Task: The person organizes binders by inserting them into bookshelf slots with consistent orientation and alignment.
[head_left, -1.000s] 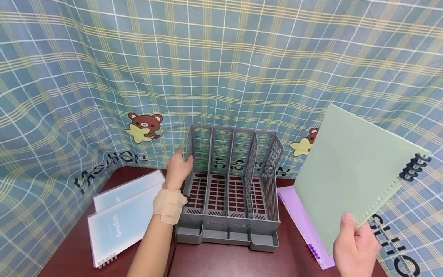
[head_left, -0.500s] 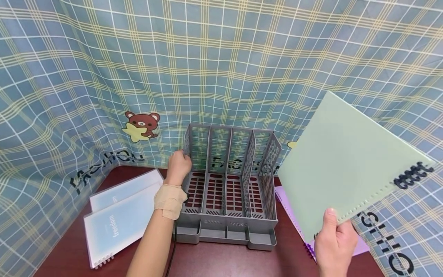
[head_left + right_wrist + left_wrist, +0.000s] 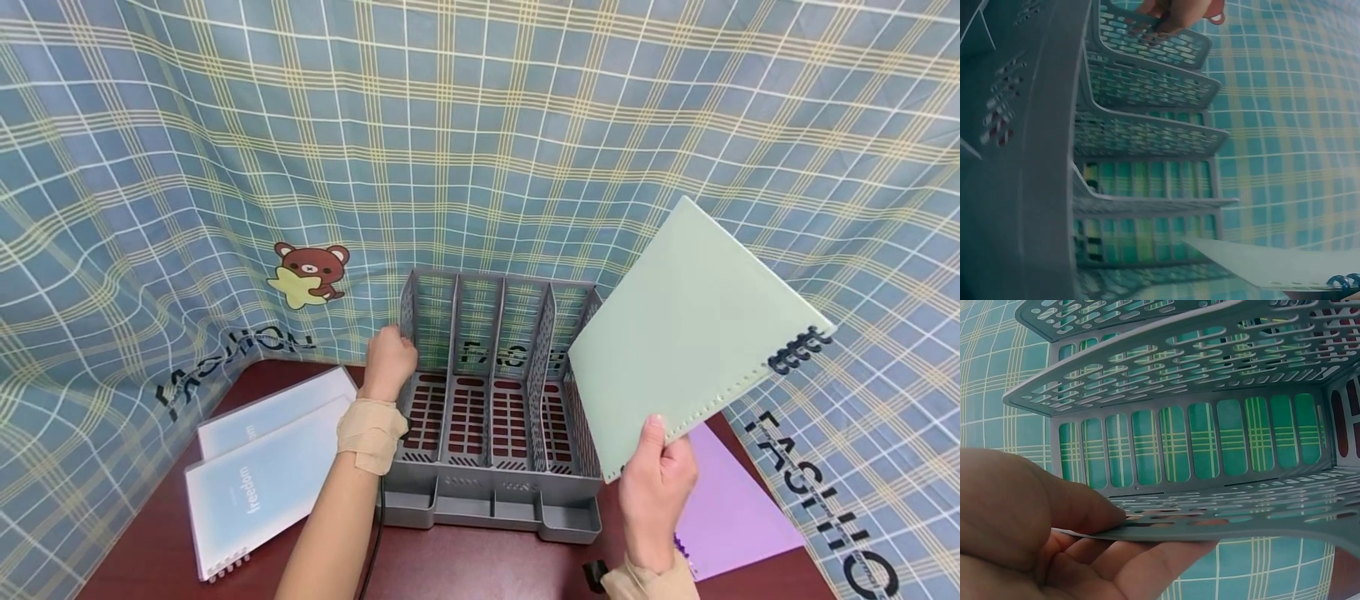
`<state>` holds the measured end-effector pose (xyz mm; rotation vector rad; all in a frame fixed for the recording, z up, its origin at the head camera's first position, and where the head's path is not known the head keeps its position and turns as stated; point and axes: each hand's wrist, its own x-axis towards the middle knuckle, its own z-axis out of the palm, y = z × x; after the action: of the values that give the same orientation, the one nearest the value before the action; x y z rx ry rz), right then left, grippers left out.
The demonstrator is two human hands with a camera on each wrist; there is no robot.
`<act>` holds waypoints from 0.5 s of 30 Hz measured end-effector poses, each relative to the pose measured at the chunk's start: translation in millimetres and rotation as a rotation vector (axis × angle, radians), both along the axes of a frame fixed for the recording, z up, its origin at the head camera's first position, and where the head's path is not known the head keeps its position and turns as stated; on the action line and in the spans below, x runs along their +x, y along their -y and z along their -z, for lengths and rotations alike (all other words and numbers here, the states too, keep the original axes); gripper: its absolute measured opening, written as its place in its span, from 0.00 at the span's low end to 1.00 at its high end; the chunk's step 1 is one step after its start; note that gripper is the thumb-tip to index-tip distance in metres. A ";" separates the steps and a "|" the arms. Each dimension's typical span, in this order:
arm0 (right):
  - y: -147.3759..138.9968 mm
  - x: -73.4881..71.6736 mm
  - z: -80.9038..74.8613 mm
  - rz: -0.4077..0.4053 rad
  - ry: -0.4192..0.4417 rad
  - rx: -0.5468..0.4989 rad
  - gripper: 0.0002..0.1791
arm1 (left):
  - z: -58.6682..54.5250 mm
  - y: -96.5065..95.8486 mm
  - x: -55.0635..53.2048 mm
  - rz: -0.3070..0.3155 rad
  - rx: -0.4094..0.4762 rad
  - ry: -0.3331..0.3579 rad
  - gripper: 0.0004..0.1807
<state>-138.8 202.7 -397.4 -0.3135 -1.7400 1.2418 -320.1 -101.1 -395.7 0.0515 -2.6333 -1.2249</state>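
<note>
A grey desktop file organizer (image 3: 491,481) with upright perforated dividers stands at mid-table in the head view. My left hand (image 3: 390,364) grips the top of its left side wall; in the left wrist view the thumb lies on one face of the wall (image 3: 1254,525) and the fingers on the other. My right hand (image 3: 656,479) holds a pale green ring-bound notebook (image 3: 690,333) by its punched edge, black rings at upper right. The notebook is tilted in the air, overlapping the organizer's right wall. In the right wrist view its corner (image 3: 1235,256) points toward the end compartment.
Two blue-and-white "freedom" notebooks (image 3: 262,483) lie overlapping left of the organizer. A purple ring-bound notebook (image 3: 738,508) lies on the right, partly hidden by my right hand and the green notebook. A checked curtain (image 3: 480,150) hangs behind. A black cable (image 3: 372,550) runs beside my left arm.
My right hand has carried the green notebook leftward, from above the purple notebook to the organizer's right side. The left hand's extended index finger has curled onto the organizer's left wall.
</note>
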 end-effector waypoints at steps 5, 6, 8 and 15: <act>10.2 -15.3 14.5 0.006 0.026 0.005 0.25 | 0.9 2.5 0.4 0.011 -0.001 0.021 0.17; 11.6 -18.1 18.2 0.008 0.030 0.013 0.26 | 1.2 2.9 0.3 0.011 -0.002 0.022 0.17; 13.9 -23.7 26.2 0.006 0.033 0.031 0.26 | 1.7 3.7 -0.2 0.013 0.006 0.025 0.17; 18.7 -38.6 52.6 0.012 0.039 0.038 0.25 | 3.4 2.7 -2.0 0.016 0.011 0.003 0.14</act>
<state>-177.4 184.0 -450.0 -0.3273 -1.7904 1.2003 -322.2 -103.9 -399.1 0.0341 -2.6354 -1.2451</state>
